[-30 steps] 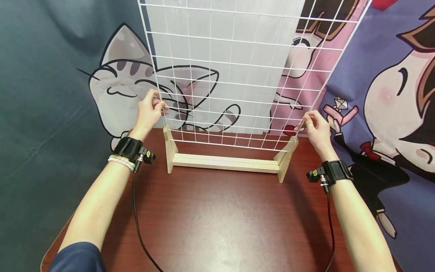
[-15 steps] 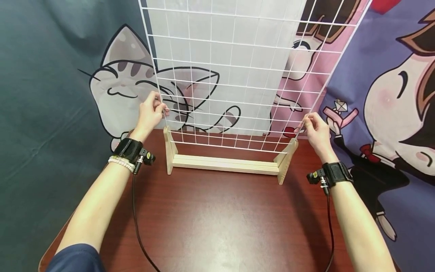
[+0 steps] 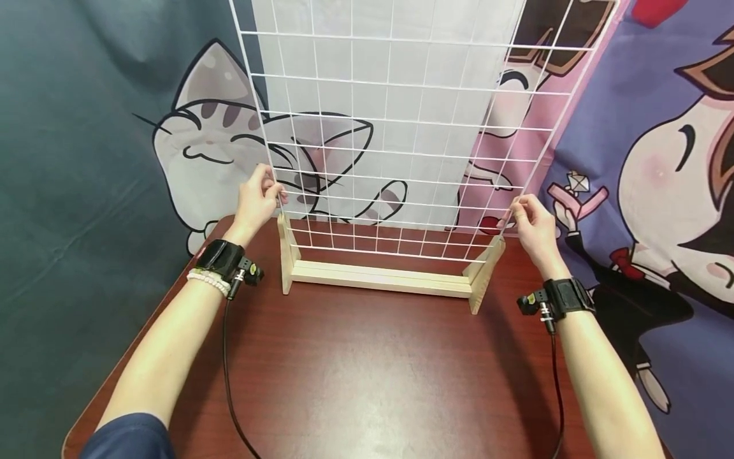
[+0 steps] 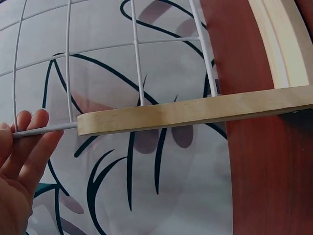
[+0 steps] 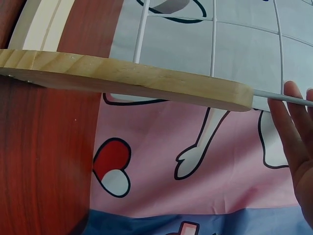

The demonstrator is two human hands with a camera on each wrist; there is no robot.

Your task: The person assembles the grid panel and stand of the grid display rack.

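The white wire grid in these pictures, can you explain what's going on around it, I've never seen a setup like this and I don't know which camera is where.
There's no robot here: these are a person's two bare hands. The wide picture comes from a camera worn on the head, looking forward and down. The two close-ups come from small cameras strapped to the wrists, one each. On the reddish-brown table stands a pale wooden stand, and the wire grid rises above it. The left hand pinches the grid's left edge and the right hand its right edge. In each close-up, the edge wire meets the end of a wooden side piece. Behind everything hangs a cartoon backdrop.
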